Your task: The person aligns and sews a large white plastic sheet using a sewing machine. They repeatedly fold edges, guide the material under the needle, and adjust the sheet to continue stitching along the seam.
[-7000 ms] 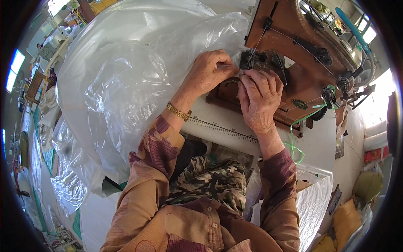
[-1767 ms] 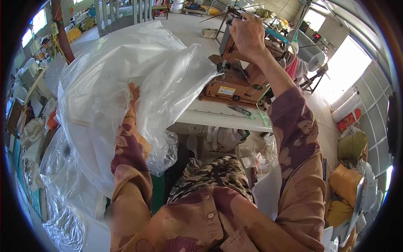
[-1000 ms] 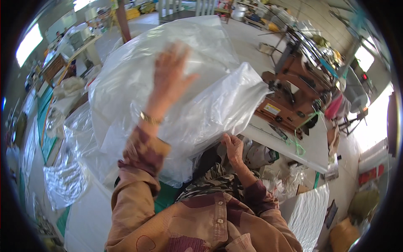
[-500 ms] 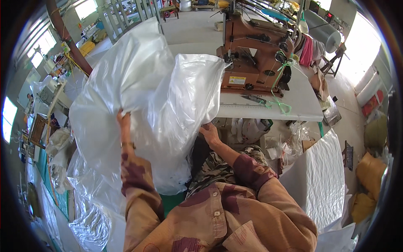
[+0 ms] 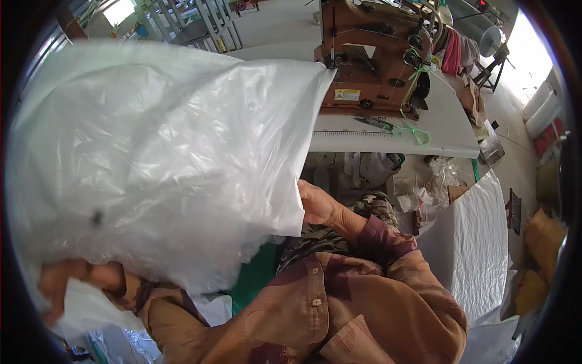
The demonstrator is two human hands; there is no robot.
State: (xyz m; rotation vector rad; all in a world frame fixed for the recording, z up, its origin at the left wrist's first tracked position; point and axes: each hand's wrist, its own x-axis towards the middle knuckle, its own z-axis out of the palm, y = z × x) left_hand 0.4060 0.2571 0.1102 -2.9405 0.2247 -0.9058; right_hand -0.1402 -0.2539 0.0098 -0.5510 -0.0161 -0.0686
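while the right hand (image 5: 318,204) pinches the near edge of the plastic sheet (image 5: 182,139) left of the sewing machine (image 5: 391,60), that edge is best drawn smooth and taut, the blurred left hand's (image 5: 76,280) grip, farther left, being impossible to tell.

A workshop-like room with a smooth, pale grey floor (image 5: 515,142). At upper right, a tall opening (image 5: 531,51) glares white with daylight; whether it is a doorway or a window is unclear. A smaller bright window (image 5: 119,12) is set in the grey wall (image 5: 99,25) at upper left, near a dark reddish-brown post (image 5: 71,26). Right of the post stands a grey slatted chair or bench (image 5: 193,30), partly cropped. A white worktable (image 5: 451,136) with a rounded corner occupies the upper middle and right.
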